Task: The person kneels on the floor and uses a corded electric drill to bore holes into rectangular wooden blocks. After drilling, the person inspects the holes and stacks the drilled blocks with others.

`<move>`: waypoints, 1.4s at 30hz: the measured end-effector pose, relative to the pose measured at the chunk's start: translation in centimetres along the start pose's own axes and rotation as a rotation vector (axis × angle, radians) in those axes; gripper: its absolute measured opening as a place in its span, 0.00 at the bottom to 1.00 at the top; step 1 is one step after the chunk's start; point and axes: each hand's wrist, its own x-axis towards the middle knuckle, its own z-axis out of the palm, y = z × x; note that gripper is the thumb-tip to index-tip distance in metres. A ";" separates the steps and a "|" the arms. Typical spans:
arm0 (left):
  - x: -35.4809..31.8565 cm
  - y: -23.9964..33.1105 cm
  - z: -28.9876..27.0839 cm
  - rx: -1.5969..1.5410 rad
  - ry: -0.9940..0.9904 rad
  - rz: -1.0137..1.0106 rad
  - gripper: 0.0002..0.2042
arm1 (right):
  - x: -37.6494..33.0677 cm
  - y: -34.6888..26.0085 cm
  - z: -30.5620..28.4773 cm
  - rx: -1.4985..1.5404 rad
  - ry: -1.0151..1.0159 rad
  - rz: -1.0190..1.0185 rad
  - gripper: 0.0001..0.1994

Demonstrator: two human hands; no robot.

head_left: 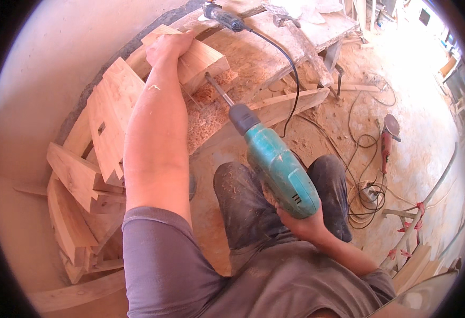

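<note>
My left hand (168, 46) grips the far part of a pale wooden block (203, 57), its fingers bent over the top edge. With my right hand (304, 225) I hold a teal power drill (283, 169) by its rear end; the handle and trigger are hidden beneath the body. The long drill bit (220, 90) points away from me, and its tip meets the block's near end face. Wood shavings (208, 124) lie on the workbench (259, 47) below the block and bit.
Shaped timber pieces (113, 106) are stacked against the wall at left. A dark corded power tool (224, 17) and a hammer (288, 21) lie on the bench. An angle grinder (387, 138) rests on the floor at right, beside tangled cables (367, 196).
</note>
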 end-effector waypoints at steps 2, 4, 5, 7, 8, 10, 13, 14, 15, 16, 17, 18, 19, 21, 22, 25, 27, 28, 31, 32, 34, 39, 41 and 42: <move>-0.6 0.1 -0.1 -0.018 0.000 -0.032 0.42 | -0.1 1.2 0.9 0.069 -0.016 0.040 0.06; -0.7 0.2 -0.2 -0.036 0.009 -0.066 0.42 | -0.7 0.7 1.3 0.080 -0.019 0.064 0.05; -0.5 0.0 -0.3 -0.020 0.015 -0.044 0.42 | -0.8 0.0 1.5 0.088 -0.026 0.081 0.05; -0.3 -0.2 0.0 0.010 0.017 0.003 0.42 | -1.2 -1.7 1.3 0.075 -0.049 0.093 0.04; -0.3 -0.1 -0.1 0.014 0.008 0.010 0.42 | -1.3 -2.2 1.1 0.038 -0.063 0.065 0.04; -0.4 -0.1 -0.1 0.021 -0.009 0.028 0.41 | -1.7 -3.4 0.9 -0.006 -0.073 0.046 0.04; 0.5 -0.2 0.2 -0.028 -0.095 -0.010 0.45 | -2.1 -5.5 1.3 -0.033 -0.069 0.033 0.04; 0.3 0.0 0.0 -0.025 -0.104 -0.003 0.45 | -2.0 -6.2 1.4 -0.049 -0.069 0.009 0.05; 0.1 0.2 -0.2 -0.022 -0.114 0.005 0.45 | -2.0 -6.9 1.6 -0.040 -0.066 0.022 0.05; -0.2 0.5 -0.2 -0.019 -0.125 0.015 0.45 | -2.1 -7.6 1.7 -0.031 -0.061 0.036 0.05; -0.4 0.2 -0.5 -0.019 -0.109 0.007 0.45 | -2.3 -8.3 1.9 0.007 -0.069 0.079 0.05; -0.6 0.0 -0.8 -0.019 -0.094 -0.001 0.45 | -2.4 -9.1 1.9 0.042 -0.076 0.126 0.05; -0.8 -0.3 -1.1 -0.019 -0.079 -0.009 0.45 | -2.5 -9.9 1.9 0.076 -0.081 0.174 0.05; -0.9 -0.3 -1.0 -0.029 -0.079 0.013 0.45 | -2.4 -11.0 1.8 0.109 -0.072 0.251 0.05; -1.0 -0.5 -1.0 -0.033 -0.078 0.021 0.45 | -2.4 -11.4 1.8 0.110 -0.073 0.275 0.05; -0.1 -1.1 -1.2 -0.022 -0.131 0.048 0.44 | -2.2 -10.8 1.6 0.008 -0.086 0.208 0.04; -0.3 -0.2 -0.3 -0.027 -0.090 0.056 0.44 | -1.6 -7.2 1.2 -0.025 -0.054 0.134 0.04; -0.6 0.2 -0.3 -0.021 -0.062 0.057 0.44 | -1.4 -5.3 1.1 -0.008 -0.037 0.097 0.05; -0.7 -0.1 -0.5 -0.023 -0.066 0.048 0.44 | -0.4 -0.2 0.7 0.123 -0.035 0.043 0.07; -0.7 -0.2 -0.6 -0.026 -0.066 0.035 0.44 | -0.4 0.5 0.9 0.119 -0.023 0.071 0.08; -0.7 -0.2 -0.5 -0.035 -0.068 0.013 0.44 | -0.5 0.8 1.5 0.112 -0.023 0.051 0.08; 0.1 -0.5 -0.3 -0.007 -0.074 0.024 0.45 | -0.8 3.0 2.1 0.083 -0.038 0.012 0.08; 0.3 -0.5 -0.2 -0.017 -0.078 0.024 0.45 | -0.3 3.6 1.9 -0.021 -0.022 -0.055 0.08; 0.3 -0.5 -0.1 -0.026 -0.084 0.021 0.45 | -0.2 3.6 2.0 0.019 -0.017 -0.025 0.08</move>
